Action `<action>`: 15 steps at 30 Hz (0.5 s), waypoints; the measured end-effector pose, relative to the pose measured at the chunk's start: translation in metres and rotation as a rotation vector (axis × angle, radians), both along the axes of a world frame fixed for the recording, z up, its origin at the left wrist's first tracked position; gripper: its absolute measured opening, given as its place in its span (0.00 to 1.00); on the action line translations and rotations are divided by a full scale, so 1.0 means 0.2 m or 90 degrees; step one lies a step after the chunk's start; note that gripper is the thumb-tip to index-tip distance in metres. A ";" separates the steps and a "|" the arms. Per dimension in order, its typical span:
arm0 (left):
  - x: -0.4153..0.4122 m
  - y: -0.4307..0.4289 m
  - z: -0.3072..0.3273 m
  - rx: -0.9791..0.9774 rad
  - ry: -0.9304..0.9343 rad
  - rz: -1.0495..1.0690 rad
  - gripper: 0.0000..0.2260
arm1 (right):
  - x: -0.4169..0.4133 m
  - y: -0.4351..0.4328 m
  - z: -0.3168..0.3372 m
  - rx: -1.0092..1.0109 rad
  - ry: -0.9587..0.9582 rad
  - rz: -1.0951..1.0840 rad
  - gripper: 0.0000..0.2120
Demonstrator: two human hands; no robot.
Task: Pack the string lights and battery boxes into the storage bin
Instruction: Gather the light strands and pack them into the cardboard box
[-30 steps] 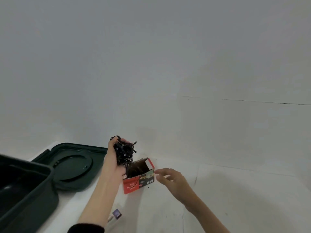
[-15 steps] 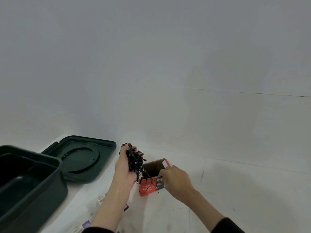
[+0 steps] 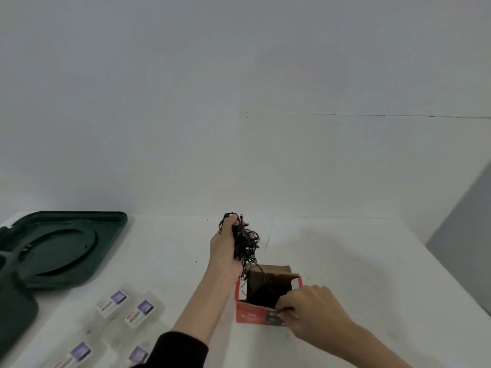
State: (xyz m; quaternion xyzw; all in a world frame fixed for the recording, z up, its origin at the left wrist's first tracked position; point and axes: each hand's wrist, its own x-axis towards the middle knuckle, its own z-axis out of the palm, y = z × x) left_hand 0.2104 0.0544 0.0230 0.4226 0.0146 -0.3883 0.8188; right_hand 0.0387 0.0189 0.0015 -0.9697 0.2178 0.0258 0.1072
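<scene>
the left hand (image 3: pixel 224 251) is closed around a tangled bundle of dark string lights (image 3: pixel 245 241), held above the desk (image 3: pixel 372 274) at twelve o'clock of an open red carton (image 3: pixel 251 316). one thin strand runs from the bundle down into the carton's mouth, so the lights are not wholly free of it. the right hand (image 3: pixel 314 313) pinches the carton's near rim at its right corner, holding it down on the desk.

the storage bin (image 3: pixel 16 322) lies at about nine o'clock from the left hand, well apart, its dark green wall cut off by the edge of the view. its lid (image 3: pixel 61 245) lies open and flat at ten o'clock. the left hand is the nearer one. the bundle hangs roughly upright, its long axis vertical.

the coming move likely calls for a lift until the strand clears the carton, then a carry toward nine o'clock. small battery boxes (image 3: pixel 113 302) lie on the desk between carton and bin, at seven to eight o'clock, under that path. a dangling strand could snag the carton rim or sweep across them.
</scene>
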 end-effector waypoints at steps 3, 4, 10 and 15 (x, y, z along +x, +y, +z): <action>-0.10 -0.01 -0.03 0.048 -0.023 -0.027 0.10 | -0.10 0.03 0.04 0.049 0.028 0.026 0.13; -0.14 -0.01 -0.05 0.057 -0.036 -0.040 0.10 | -0.12 0.03 0.06 0.078 0.036 0.038 0.13; -0.31 0.02 -0.15 0.158 -0.373 -0.119 0.12 | -0.18 -0.04 0.08 0.333 -0.093 -0.093 0.07; -0.36 0.09 -0.22 0.247 -0.922 -0.373 0.12 | -0.22 -0.05 0.05 0.479 -0.174 -0.237 0.13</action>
